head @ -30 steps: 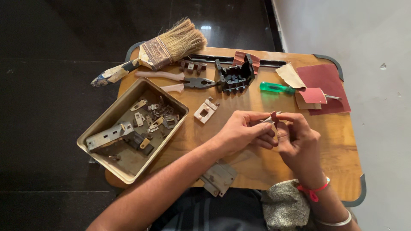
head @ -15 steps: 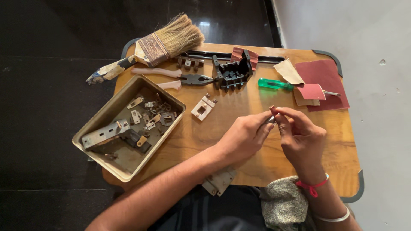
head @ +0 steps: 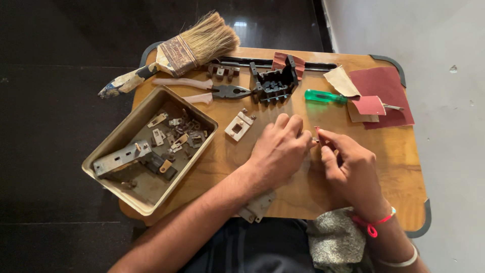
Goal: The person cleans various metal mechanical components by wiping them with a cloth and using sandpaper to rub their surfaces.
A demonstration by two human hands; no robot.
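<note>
Both hands meet near the middle of the table (head: pixel 323 202), fingertips almost touching. My left hand (head: pixel 279 146) is curled closed over something I cannot see; my right hand (head: pixel 349 169) pinches a small reddish piece (head: pixel 317 130) between thumb and forefinger, its long axis roughly upright, lying just right of the left fingertips, so the right hand is nearer. Toward the far right corner lie sandpaper sheets (head: pixel 384 88), dark red and tan, beside a green screwdriver (head: pixel 323 96). At the left edge sits a metal tray (head: pixel 126 182) of small parts.
</note>
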